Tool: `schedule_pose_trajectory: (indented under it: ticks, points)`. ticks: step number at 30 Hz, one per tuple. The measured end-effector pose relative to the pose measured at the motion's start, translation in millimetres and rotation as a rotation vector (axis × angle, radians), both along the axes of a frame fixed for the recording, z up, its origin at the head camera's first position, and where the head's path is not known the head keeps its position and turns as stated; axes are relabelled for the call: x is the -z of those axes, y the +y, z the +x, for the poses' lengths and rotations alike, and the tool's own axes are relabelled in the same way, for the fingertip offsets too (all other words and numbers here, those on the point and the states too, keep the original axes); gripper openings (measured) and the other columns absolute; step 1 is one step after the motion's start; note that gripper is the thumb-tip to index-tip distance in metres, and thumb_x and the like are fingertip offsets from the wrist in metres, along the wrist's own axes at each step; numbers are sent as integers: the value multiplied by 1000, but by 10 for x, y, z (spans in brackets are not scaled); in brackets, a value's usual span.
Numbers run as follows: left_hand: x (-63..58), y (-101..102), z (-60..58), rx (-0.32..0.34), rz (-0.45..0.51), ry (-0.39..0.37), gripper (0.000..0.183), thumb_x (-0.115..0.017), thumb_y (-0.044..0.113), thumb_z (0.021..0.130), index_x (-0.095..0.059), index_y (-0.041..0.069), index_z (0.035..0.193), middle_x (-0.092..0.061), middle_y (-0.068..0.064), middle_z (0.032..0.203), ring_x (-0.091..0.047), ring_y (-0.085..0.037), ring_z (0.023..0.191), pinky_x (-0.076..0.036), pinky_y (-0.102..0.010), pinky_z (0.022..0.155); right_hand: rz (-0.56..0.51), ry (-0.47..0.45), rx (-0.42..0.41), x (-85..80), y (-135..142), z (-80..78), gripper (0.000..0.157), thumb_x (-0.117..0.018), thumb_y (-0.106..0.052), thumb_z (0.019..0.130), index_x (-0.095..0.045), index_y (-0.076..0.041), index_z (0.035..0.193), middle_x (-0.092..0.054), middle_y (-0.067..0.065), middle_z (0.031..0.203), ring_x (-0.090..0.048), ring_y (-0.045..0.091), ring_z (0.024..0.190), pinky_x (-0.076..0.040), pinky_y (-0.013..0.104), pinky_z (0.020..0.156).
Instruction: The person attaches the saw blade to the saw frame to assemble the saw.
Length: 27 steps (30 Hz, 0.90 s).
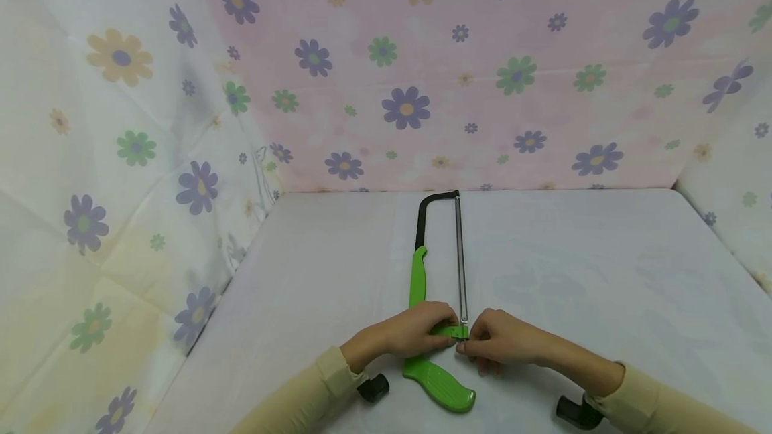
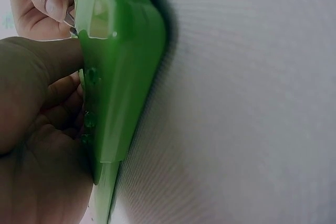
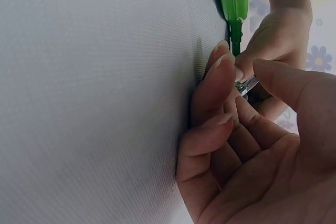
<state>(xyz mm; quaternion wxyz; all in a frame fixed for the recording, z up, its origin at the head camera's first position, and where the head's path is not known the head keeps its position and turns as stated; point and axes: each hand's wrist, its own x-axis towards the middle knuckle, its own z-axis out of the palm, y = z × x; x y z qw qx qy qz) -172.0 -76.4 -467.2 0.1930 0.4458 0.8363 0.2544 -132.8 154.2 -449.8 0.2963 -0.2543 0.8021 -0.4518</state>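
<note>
A hacksaw [image 1: 418, 280] with a green handle and a black bow lies on the table, its far end pointing away from me. Its metal blade [image 1: 461, 256] runs along the right side. My left hand [image 1: 419, 329] grips the green frame near the blade's close end, with the thumb and fingers around the short green arm. From the right, my right hand [image 1: 512, 339] pinches a small metal wing nut [image 3: 249, 84] at that end, mostly hidden by the fingers. In the left wrist view, the green frame [image 2: 123, 72] covers part of the left fingers.
A white-covered table [image 1: 579, 273] lies under the hacksaw. Flower-patterned cloth [image 1: 470, 79] hangs behind it and at both sides. A black wrist device [image 1: 374, 388] shows at the left sleeve and another black wrist device [image 1: 577, 412] at the right one.
</note>
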Motion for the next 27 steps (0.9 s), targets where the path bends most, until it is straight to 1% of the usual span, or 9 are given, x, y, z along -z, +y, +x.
schedule_pose_trajectory:
  ticks: [5,12,19,23,27]
  points:
    - [2,0,3,-1,1,0,14,-65,15,102,-65,11,115,-63,8,106,-53,0,94,-45,-16,86,5,-11,20,-12,-6,10,38,-66,-28,100,-74,-6,71,-68,7,61,-56,12,48,-43,23,47]
    - [1,2,3,-1,9,-4,14,-66,16,102,-65,10,115,-62,8,105,-53,0,93,-45,-16,84,3,-19,40,-35,6,14,34,-66,-26,100,-75,-6,74,-68,8,62,-59,14,50,-49,29,48]
    - [-5,7,7,-4,12,0,15,-66,17,102,-66,10,115,-62,9,103,-52,0,91,-45,-16,83,31,-10,46,-38,46,20,32,-66,-27,100,-74,-8,75,-67,5,64,-60,14,54,-49,28,50]
    - [-4,9,9,-7,9,4,15,-66,17,102,-66,10,114,-62,9,103,-52,0,91,-45,-16,83,26,-10,51,-40,71,24,30,-67,-25,100,-73,-8,77,-67,5,66,-61,16,56,-49,29,51]
    - [0,7,12,-9,5,7,15,-66,17,102,-66,10,115,-62,9,104,-53,0,92,-45,-16,85,31,-15,49,-40,91,18,26,-67,-23,99,-73,-7,79,-67,5,66,-60,15,56,-47,27,51]
